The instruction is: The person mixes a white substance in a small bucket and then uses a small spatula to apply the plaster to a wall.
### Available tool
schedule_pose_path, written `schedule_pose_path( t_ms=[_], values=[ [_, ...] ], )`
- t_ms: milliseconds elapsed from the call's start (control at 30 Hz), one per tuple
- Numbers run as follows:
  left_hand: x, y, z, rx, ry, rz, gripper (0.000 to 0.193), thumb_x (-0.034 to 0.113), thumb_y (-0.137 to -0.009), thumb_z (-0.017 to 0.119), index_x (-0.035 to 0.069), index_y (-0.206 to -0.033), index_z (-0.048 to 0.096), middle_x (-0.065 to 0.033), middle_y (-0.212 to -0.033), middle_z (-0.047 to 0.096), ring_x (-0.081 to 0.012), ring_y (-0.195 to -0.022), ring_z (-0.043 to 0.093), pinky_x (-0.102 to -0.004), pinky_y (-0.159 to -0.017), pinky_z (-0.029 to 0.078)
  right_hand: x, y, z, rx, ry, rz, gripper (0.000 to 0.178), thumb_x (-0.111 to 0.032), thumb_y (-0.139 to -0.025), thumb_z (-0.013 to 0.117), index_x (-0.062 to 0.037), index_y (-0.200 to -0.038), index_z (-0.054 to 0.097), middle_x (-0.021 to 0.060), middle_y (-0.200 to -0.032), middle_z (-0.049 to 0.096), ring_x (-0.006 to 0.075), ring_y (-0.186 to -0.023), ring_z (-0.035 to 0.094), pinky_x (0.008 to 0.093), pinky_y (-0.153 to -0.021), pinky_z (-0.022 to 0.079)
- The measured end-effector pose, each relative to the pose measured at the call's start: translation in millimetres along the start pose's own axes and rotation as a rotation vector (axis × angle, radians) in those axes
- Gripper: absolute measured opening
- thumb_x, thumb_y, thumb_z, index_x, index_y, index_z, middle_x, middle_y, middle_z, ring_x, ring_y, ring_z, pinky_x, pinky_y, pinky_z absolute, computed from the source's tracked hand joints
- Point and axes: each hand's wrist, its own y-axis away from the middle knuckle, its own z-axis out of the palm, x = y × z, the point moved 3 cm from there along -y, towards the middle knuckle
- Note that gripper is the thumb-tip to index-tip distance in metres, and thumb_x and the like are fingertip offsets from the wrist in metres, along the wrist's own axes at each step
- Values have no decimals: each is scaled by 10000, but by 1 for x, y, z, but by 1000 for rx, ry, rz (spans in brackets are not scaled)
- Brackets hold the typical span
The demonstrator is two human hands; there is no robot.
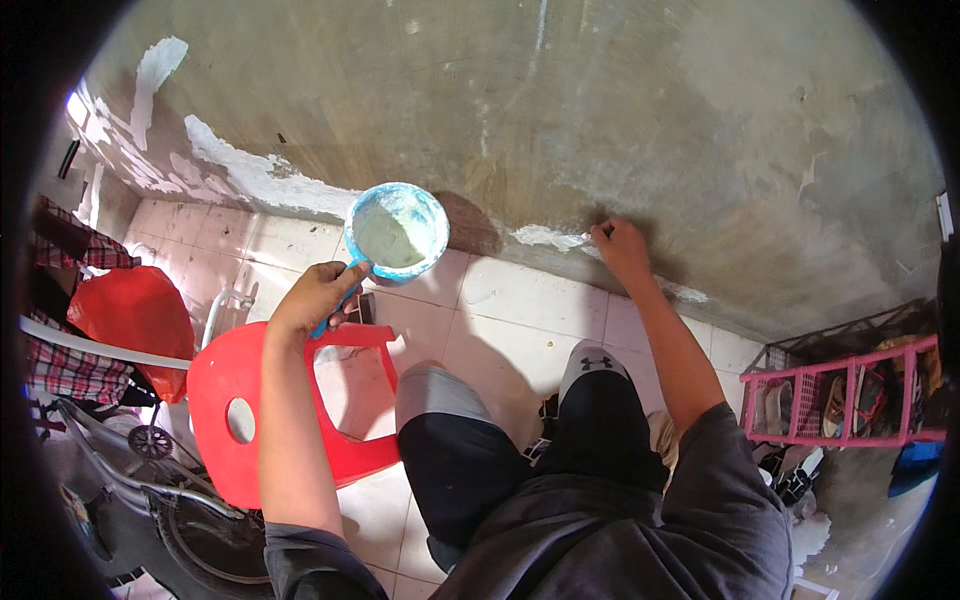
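My left hand (322,297) is closed round the handle of a blue plastic dipper (356,250), held level beside the wall. Whitish paste (388,240) lies in its bottom and is smeared over the inside and rim. Low on the grey-brown wall (640,110), my right hand (622,249) is pinched closed at the right end of a small white streak of paste (545,237). Whatever its fingers grip is too small or hidden to make out. A larger white patch (265,183) runs along the wall's foot to the left.
A red plastic stool (225,440) lies under my left forearm. Farther left are a red bag (140,315), plaid cloth (75,370) and a bicycle (190,510). A pink rack (850,400) with shoes stands at right. Pale floor tiles (520,300) meet the wall.
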Motion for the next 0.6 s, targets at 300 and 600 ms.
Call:
schedule_pose_path(
  t_ms=[300, 600],
  values=[
    [1, 3, 1, -17, -19, 21, 446, 443, -948, 623, 43, -767, 546, -1, -573, 486, -68, -393, 383, -236, -374, 297, -14, 0, -38, 211, -113, -15, 290, -295, -876, 683, -15, -846, 614, 181, -782, 677, 373, -748, 658, 441, -690, 502],
    [-3, 4, -3, -2, -14, 12, 439, 444, -940, 636, 53, -765, 541, -1, -565, 486, -65, -394, 384, -234, -376, 301, -29, 34, -63, 26, 31, -64, 294, -309, -867, 670, -20, -844, 617, 185, -731, 661, 380, -722, 653, 456, -688, 505]
  ],
)
